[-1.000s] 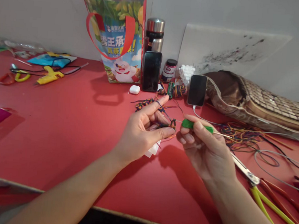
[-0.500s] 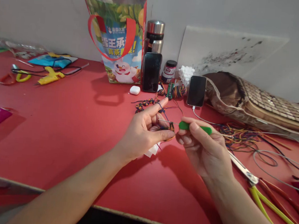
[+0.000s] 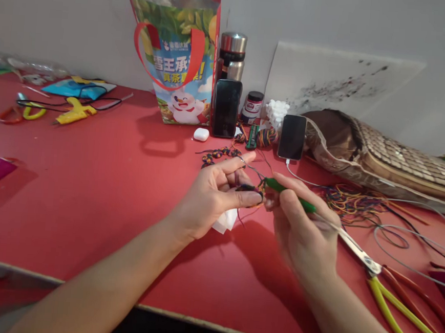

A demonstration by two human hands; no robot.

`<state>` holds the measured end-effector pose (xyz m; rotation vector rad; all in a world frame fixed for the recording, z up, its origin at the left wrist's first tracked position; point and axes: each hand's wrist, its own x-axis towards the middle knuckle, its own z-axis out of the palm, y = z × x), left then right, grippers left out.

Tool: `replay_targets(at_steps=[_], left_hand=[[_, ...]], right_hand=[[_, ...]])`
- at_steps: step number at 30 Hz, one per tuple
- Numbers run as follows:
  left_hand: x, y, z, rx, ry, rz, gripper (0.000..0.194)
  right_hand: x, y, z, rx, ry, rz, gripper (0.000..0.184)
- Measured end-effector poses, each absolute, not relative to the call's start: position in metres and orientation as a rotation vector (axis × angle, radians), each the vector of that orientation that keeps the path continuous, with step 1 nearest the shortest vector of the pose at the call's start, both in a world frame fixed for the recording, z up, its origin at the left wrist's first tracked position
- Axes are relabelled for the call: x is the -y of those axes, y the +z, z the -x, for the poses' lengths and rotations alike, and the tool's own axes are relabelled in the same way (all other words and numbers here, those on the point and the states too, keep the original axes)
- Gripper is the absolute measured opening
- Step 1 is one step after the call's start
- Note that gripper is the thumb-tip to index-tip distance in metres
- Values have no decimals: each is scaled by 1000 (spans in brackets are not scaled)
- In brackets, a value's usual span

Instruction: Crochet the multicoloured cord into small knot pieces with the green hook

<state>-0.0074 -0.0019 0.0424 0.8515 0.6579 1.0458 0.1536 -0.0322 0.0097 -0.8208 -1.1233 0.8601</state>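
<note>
My left hand [image 3: 220, 192] pinches a small dark multicolour crochet piece [image 3: 249, 188] between thumb and fingers. Its index finger points outward, with a strand of yarn [image 3: 251, 168] running from it to the work. Closed around a green-handled crochet hook [image 3: 290, 193], my right hand [image 3: 304, 224] is just right of the piece. The handle's front end is at the edge of the work, and the metal tip cannot be made out there. Behind the left hand lies a chain of knotted multicolour yarn [image 3: 218, 155]. White paper [image 3: 226, 220] lies below it.
Large scissors [image 3: 371, 265] with red and yellow handles lie at the right, beside tangled yarn [image 3: 352, 202]. Two phones [image 3: 227, 108], a yarn ball [image 3: 267, 137], a jar [image 3: 252, 107] and a bag [image 3: 177, 55] stand behind. A yellow glue gun [image 3: 75, 112] lies far left.
The hook's metal shaft, visible before across the left fingers, no longer shows; its green handle has come up against the work. The left index finger has lowered slightly.
</note>
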Motion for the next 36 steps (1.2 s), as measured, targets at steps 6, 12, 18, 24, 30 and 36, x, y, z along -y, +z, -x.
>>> replay_targets(at_steps=[6, 12, 18, 24, 30, 36], left_hand=[[3, 44, 12, -649, 902, -927, 78], [5, 46, 11, -661, 781, -1093, 89], [4, 47, 11, -691, 741, -1193, 95], [4, 48, 11, -720, 748, -1199, 92], [4, 47, 11, -724, 749, -1216, 91], [3, 46, 11, -715, 768, -1223, 89]], right_hand=[[11, 14, -176, 922, 1304, 749, 26], [3, 18, -199, 1098, 1323, 724, 27], [8, 27, -203, 1109, 1230, 790, 26], [9, 28, -200, 1096, 1196, 809, 25], [10, 27, -202, 1103, 1155, 823, 21], [9, 24, -208, 1142, 1131, 850, 19]])
